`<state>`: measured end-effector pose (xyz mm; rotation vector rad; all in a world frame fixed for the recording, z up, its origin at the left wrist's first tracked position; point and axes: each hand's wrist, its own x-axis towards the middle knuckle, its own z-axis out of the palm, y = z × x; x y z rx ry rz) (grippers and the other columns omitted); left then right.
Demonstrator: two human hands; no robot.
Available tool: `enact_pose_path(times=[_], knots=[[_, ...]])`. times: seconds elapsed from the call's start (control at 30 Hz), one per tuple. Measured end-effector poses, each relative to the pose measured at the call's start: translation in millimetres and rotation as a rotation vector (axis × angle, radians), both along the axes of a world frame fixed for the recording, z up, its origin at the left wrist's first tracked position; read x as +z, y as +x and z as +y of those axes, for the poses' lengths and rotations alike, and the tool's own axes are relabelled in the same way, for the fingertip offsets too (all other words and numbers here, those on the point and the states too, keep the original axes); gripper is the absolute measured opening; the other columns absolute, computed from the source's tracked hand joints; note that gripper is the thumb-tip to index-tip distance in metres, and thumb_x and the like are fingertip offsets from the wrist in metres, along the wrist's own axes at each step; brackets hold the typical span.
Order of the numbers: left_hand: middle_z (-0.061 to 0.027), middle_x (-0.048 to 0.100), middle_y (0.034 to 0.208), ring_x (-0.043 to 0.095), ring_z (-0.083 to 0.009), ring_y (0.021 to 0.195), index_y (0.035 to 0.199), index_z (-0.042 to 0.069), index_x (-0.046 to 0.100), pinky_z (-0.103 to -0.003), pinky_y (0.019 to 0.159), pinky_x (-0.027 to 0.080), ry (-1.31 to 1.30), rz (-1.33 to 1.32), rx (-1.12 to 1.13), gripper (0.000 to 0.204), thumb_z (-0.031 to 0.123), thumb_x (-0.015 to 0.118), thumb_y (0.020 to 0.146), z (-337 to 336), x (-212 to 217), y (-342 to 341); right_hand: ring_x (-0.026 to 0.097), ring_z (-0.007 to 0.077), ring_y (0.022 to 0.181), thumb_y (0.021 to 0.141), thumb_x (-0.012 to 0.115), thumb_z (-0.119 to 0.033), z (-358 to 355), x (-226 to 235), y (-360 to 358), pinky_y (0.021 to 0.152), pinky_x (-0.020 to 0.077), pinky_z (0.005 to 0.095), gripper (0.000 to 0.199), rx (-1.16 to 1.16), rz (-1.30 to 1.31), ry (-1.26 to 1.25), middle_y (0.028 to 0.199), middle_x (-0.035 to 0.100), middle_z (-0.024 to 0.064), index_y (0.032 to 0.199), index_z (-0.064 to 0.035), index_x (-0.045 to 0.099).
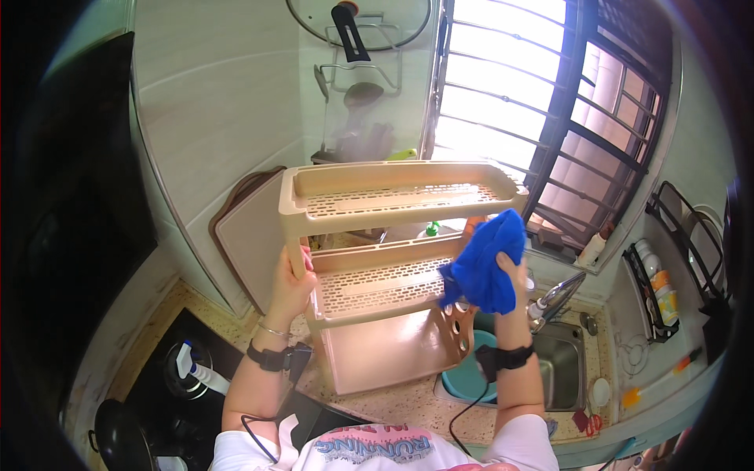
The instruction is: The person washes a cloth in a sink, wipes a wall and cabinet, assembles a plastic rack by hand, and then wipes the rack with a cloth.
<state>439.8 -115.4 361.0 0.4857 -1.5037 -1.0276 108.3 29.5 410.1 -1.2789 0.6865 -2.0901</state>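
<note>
A beige plastic storage rack (408,206) with slotted shelves is held up in front of me, above the counter. My left hand (293,284) grips its left upright between the upper and middle shelves. On the other side, my right hand (512,275) clutches a bunched blue cloth (488,263) against the rack's right side. The cloth covers part of the right upright and the end of the middle shelf. Below them, the rack's solid lower panel (385,349) faces me, with round holes in its right side piece.
A teal basin (470,375) stands by the steel sink (561,369) and faucet (554,302) at right. At left are a spray bottle (203,370) on the black stove, a dark pan (122,436) and a cutting board (251,235) leaning on the wall. Utensils hang behind the rack.
</note>
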Motion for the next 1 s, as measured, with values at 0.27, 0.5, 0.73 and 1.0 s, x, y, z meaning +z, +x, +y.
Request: enact_pose_path(times=[0.27,0.5,0.73,1.0], knots=[[-0.0034,0.043,0.09,0.044,-0.0116,0.084,0.091,0.007,0.044,-0.026,0.082,0.038,-0.024,-0.079,0.055,0.03,-0.01,0.044,0.066,-1.8,2.2,-6.3,0.056,0.038,0.101,0.073,0.064,-0.022,-32.8,145.5,-89.2,0.092,0.0425,0.0395,0.036,-0.921,1.486,0.063,0.107,0.061,0.0188,0.104,-0.0042,0.063],[-0.0046,0.044,0.091,0.043,-0.0191,0.105,0.088,0.008,0.044,-0.033,0.093,0.034,-0.036,-0.051,0.068,0.027,-0.009,0.046,0.067,-2.8,0.1,-2.0,0.064,0.026,0.093,0.074,0.058,-0.011,-69.3,69.3,-103.9,0.086,0.0473,0.0335,0.034,-0.932,0.711,-0.152,0.104,0.066,0.0167,0.106,-0.0012,0.063],[-0.005,0.045,0.092,0.042,-0.0185,0.106,0.089,0.008,0.044,-0.033,0.094,0.033,-0.024,-0.053,0.04,0.027,-0.009,0.046,0.068,-4.0,2.9,-2.0,0.06,0.0166,0.089,0.081,0.057,-0.006,-62.5,47.9,-123.4,0.077,0.048,0.0274,0.036,-0.614,0.231,-0.043,0.101,0.063,0.0106,0.117,0.0009,0.055],[-0.0034,0.044,0.083,0.044,-0.019,0.102,0.082,0.009,0.041,-0.035,0.095,0.034,0.025,-0.028,0.054,0.022,-0.006,0.047,0.068,9.3,13.3,-10.2,0.06,0.0208,0.098,0.086,0.055,-0.009,-33.6,-31.1,-158.4,0.082,0.0515,0.0333,0.04,-0.428,-0.243,0.178,0.112,0.059,0.0093,0.125,-0.0025,0.047]])
